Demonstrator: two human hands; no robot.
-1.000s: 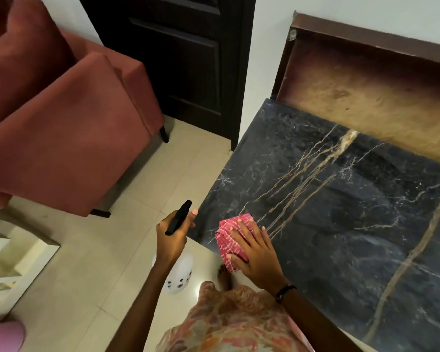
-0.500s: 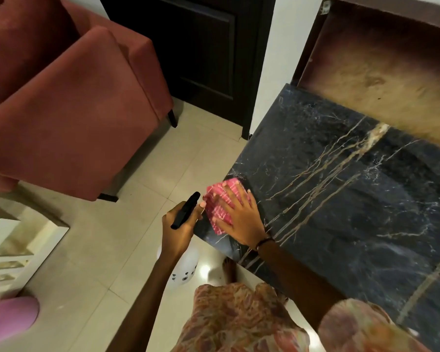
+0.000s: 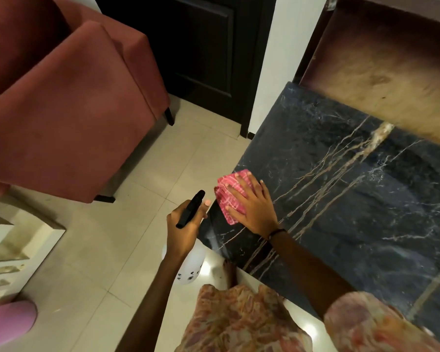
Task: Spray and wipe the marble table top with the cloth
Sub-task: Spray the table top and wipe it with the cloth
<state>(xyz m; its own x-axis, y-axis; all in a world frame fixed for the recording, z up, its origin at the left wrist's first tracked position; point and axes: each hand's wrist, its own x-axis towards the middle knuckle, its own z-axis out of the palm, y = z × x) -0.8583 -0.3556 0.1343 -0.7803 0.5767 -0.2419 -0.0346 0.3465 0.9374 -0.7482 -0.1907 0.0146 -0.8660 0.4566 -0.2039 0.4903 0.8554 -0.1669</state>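
The black marble table top (image 3: 361,199) with tan veins fills the right half of the head view. A folded pink cloth (image 3: 229,196) lies near its left edge, and my right hand (image 3: 252,207) presses flat on it with fingers spread. My left hand (image 3: 183,229) is off the table's left side over the floor. It grips a spray bottle (image 3: 192,265) with a white body and a black trigger head that points up and away.
A red armchair (image 3: 69,118) stands to the left across a strip of beige tiled floor (image 3: 127,250). A dark door (image 3: 203,47) is behind. A wooden panel (image 3: 381,69) rises along the table's far edge. A pink object (image 3: 8,323) sits at lower left.
My right hand has slid the cloth along the table's left edge, away from the near corner. My left hand and the spray bottle have stayed beside the table.
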